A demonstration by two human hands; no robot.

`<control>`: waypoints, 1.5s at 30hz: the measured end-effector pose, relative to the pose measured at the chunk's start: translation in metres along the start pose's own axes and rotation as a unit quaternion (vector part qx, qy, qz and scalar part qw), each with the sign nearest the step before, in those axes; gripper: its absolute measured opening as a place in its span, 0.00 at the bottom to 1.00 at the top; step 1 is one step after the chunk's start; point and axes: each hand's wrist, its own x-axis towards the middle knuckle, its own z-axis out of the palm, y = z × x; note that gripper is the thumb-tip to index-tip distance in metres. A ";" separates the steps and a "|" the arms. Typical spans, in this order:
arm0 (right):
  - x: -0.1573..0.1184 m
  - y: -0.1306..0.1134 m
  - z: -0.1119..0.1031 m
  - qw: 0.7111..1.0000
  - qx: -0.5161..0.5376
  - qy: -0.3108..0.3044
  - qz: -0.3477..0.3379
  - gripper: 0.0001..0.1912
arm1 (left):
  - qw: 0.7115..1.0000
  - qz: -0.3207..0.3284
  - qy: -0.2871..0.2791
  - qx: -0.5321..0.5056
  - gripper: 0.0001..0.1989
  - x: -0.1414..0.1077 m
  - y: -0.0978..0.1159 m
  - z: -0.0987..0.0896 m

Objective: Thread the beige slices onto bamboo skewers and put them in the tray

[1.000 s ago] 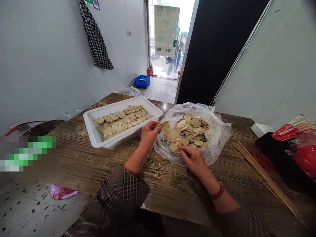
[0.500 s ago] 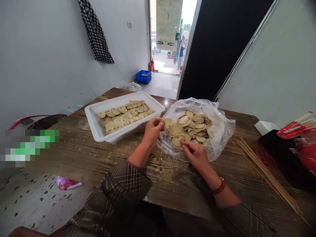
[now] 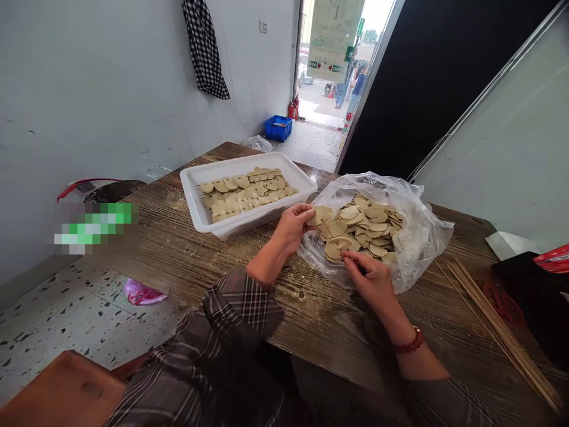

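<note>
Flat, round beige slices (image 3: pixel 368 222) lie heaped in an open clear plastic bag (image 3: pixel 422 237) on the wooden table. At the bag's left edge, my left hand (image 3: pixel 292 227) pinches one beige slice (image 3: pixel 322 215) between thumb and fingers. My right hand (image 3: pixel 367 276) is closed at the front of the heap, its fingertips pressed together beside a slice (image 3: pixel 338 246); what they hold is too small to make out. Left of the bag, a white tray (image 3: pixel 202 222) holds overlapping rows of similar slices (image 3: pixel 242 196), with thin stick ends showing.
Thin wooden sticks (image 3: pixel 498 326) lie on the table (image 3: pixel 231 273) at the right, near red scissors (image 3: pixel 504 302) and a black container (image 3: pixel 537 296). A wooden stool (image 3: pixel 66 391) stands at the lower left. Beyond the table is a blue crate (image 3: pixel 278 128).
The camera view has turned left, so the scene sits further right in the picture. Both hands stay at the bag, with the slice still in my left hand.
</note>
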 end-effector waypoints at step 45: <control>0.000 0.003 -0.001 1.000 -0.002 0.010 0.000 0.12 | 1.000 -0.005 -0.029 0.007 0.11 -0.006 0.000 0.005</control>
